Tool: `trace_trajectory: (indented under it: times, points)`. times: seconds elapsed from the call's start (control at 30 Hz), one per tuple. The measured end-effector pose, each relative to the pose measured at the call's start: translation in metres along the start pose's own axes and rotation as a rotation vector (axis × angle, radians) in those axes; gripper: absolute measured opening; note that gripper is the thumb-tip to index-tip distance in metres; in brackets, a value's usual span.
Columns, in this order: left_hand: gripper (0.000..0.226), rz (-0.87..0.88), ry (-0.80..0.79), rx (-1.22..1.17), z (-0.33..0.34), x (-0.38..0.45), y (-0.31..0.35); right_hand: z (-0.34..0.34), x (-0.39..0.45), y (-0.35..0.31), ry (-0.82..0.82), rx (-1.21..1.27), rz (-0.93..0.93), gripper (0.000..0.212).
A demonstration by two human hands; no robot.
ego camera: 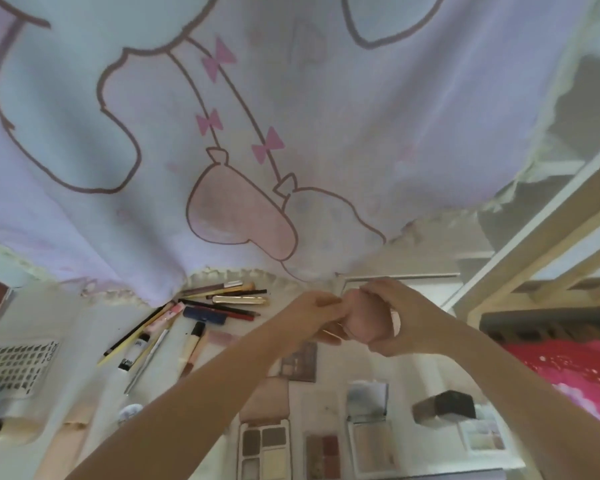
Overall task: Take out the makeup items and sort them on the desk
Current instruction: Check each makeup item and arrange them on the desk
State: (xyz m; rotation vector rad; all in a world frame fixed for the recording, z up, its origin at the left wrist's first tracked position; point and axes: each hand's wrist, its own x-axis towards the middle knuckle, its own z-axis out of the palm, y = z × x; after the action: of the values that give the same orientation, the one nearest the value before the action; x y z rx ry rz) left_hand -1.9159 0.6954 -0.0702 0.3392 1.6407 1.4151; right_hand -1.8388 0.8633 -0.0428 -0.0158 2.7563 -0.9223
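Note:
Both my hands meet above the middle of the desk around a soft pink makeup sponge [362,318]. My right hand [395,320] wraps around it from the right, and my left hand [314,315] pinches its left side. Pencils and brushes [222,296] lie in a loose fan at the back of the desk [94,386], beside a gold tube [239,300] and a navy case [204,315]. Several open eyeshadow palettes [264,445] lie in a row near me, with a dark palette [300,362] under my arms and a small dark box [445,405] on the right.
A lilac curtain [257,116] with a cartoon print hangs over the back of the desk. A perforated white basket [14,365] stands at the left. A wooden bed frame [534,237] and red bedding [565,372] are on the right.

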Motion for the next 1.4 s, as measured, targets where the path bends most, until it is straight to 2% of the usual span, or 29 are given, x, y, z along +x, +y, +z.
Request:
trace_trajectory:
  times: [0.07, 0.23, 0.33, 0.37, 0.47, 0.57, 0.67, 0.73, 0.8, 0.83, 0.93, 1.0, 1.03, 1.1, 1.17, 1.23, 1.3, 1.4]
  points:
    - [0.012, 0.041, 0.024, -0.097, 0.015, 0.002, 0.011, -0.018, -0.004, 0.009, 0.017, -0.002, -0.094, 0.09]
    - [0.016, 0.187, 0.122, -0.293, 0.046, 0.011, 0.032, -0.049, -0.011, 0.034, 0.172, 0.327, -0.185, 0.072]
    - [0.013, 0.268, 0.131, -0.399, 0.061, 0.008, 0.038, -0.063, -0.012, 0.042, 0.214, 0.413, -0.225, 0.062]
    - [0.018, 0.296, 0.111, -0.438, 0.064, 0.005, 0.04, -0.068, -0.013, 0.044, 0.175, 0.501, -0.236, 0.06]
    - [0.067, 0.364, 0.032, -0.491, 0.065, -0.004, 0.048, -0.086, -0.016, 0.044, 0.024, 0.655, -0.276, 0.05]
    - [0.081, 0.408, 0.067, -0.478, 0.067, -0.012, 0.057, -0.097, -0.017, 0.043, -0.038, 0.699, -0.315, 0.053]
    - [0.085, 0.441, 0.15, -0.428, 0.072, -0.016, 0.062, -0.098, -0.015, 0.044, -0.033, 0.788, -0.372, 0.049]
    - [0.086, 0.485, 0.17, -0.42, 0.077, -0.018, 0.065, -0.098, -0.014, 0.043, -0.04, 0.842, -0.404, 0.06]
    - [0.072, 0.557, 0.155, -0.391, 0.079, -0.022, 0.07, -0.099, -0.014, 0.04, -0.004, 0.857, -0.4, 0.068]
    - [0.065, 0.584, 0.164, -0.368, 0.08, -0.024, 0.073, -0.1, -0.013, 0.039, 0.016, 0.857, -0.399, 0.063]
    - [0.081, 0.599, 0.287, -0.384, 0.078, -0.028, 0.081, -0.102, -0.015, 0.027, 0.061, 0.79, -0.415, 0.046]
    - [0.07, 0.603, 0.273, -0.453, 0.079, -0.028, 0.083, -0.102, -0.018, 0.021, 0.098, 0.684, -0.506, 0.047]
    - [0.058, 0.585, 0.256, -0.507, 0.083, -0.029, 0.085, -0.101, -0.017, 0.018, 0.171, 0.562, -0.596, 0.042]
    - [0.038, 0.509, 0.28, -0.565, 0.089, -0.028, 0.088, -0.098, -0.015, 0.013, 0.439, 0.269, -0.72, 0.025]
    - [0.036, 0.46, 0.356, -0.491, 0.089, -0.024, 0.089, -0.095, -0.009, 0.016, 0.683, 0.05, -0.779, 0.024]
    - [0.038, 0.453, 0.4, -0.453, 0.091, -0.023, 0.091, -0.094, -0.006, 0.018, 0.815, -0.119, -0.799, 0.025]
    - [0.036, 0.439, 0.368, -0.413, 0.094, -0.022, 0.093, -0.095, -0.007, 0.02, 0.853, -0.236, -0.82, 0.025]
    - [0.031, 0.445, 0.323, -0.415, 0.096, -0.02, 0.093, -0.102, -0.006, 0.023, 0.774, -0.229, -0.913, 0.026]
